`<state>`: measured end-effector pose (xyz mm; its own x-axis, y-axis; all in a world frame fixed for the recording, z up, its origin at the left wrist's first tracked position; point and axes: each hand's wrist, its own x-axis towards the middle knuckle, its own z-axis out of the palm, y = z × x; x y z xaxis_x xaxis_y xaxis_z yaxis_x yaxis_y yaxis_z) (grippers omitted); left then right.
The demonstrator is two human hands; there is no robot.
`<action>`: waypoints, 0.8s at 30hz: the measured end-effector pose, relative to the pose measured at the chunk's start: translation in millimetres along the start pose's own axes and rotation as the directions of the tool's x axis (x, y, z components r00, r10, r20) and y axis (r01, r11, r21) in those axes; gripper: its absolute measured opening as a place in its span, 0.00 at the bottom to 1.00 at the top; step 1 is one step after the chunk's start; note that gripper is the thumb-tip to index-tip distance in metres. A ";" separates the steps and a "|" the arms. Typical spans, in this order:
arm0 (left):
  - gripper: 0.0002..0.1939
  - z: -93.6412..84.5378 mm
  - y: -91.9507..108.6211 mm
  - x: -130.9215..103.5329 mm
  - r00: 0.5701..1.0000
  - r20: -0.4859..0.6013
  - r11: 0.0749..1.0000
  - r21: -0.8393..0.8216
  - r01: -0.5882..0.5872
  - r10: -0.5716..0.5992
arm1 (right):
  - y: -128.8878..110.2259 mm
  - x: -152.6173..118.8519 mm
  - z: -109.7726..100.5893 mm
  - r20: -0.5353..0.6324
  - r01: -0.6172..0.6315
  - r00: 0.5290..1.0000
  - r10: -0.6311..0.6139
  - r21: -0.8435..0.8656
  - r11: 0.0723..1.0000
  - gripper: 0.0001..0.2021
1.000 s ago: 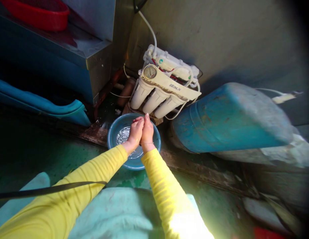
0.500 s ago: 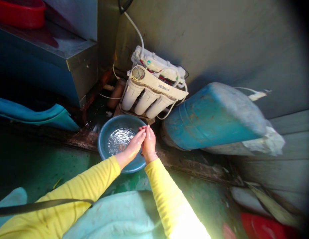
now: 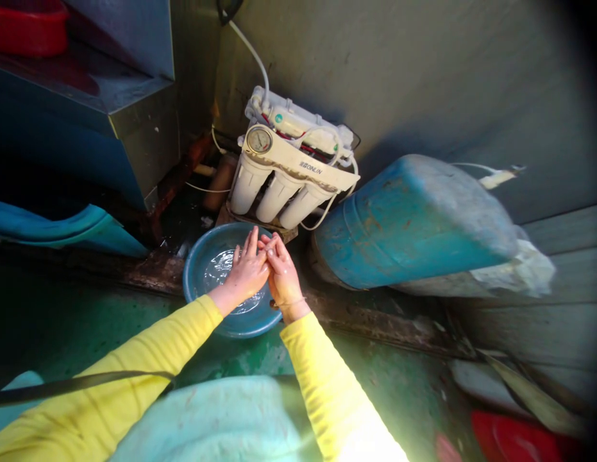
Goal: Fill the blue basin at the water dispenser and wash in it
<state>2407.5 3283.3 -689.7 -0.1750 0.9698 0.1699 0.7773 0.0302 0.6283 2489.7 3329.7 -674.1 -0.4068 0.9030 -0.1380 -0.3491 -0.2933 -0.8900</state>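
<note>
Both hands are over a blue basin (image 3: 195,266) with water (image 3: 220,264) in it. My left hand (image 3: 249,269) has its fingers spread, pointing away from me, and holds nothing. My right hand (image 3: 283,273) touches it at the fingertips and thumb; its fingers are bent in against the left fingers, and whether anything small lies between them cannot be made out. A thin band circles the right wrist. Yellow sleeves cover both arms.
Behind the basin stands a white water filter (image 3: 288,170) with a gauge. A blue barrel (image 3: 404,224) is at the right, a metal counter (image 3: 149,141) with a red tub (image 3: 29,29) at the upper left. Red plastic (image 3: 514,439) lies lower right.
The hands were pressed together, cupped; now the left fingers have spread and the palms have parted somewhat, with the fingertips still touching. The view has shifted slightly.
</note>
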 end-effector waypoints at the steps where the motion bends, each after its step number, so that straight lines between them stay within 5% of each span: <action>1: 0.26 -0.6 0.7 1.6 1.000 0.003 1.000 -0.001 -0.008 0.008 | -0.9 -2.0 0.8 0.002 0.015 1.000 -0.015 -0.029 0.999 0.23; 9: 0.26 8.9 5.6 -6.7 0.983 -0.033 0.977 0.123 -0.177 0.182 | 3.4 0.1 -3.6 -0.166 0.093 0.981 -0.105 -0.083 0.992 0.12; 17: 0.26 14.7 6.3 -15.4 0.966 -0.035 0.939 0.246 -0.241 0.257 | 6.4 9.0 -8.7 -0.324 -0.089 0.942 0.088 0.010 0.996 0.19; 24: 0.25 7.1 2.3 -10.3 0.986 -0.089 0.961 0.250 -0.117 0.143 | -2.3 0.4 -13.8 0.005 0.089 0.996 -0.093 -0.348 0.933 0.19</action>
<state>2415.3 3275.1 -695.4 -0.1150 0.9385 0.3255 0.9187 -0.0241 0.3941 2502.0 3335.1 -678.1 -0.3772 0.9247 -0.0523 -0.0683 -0.0841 -0.9941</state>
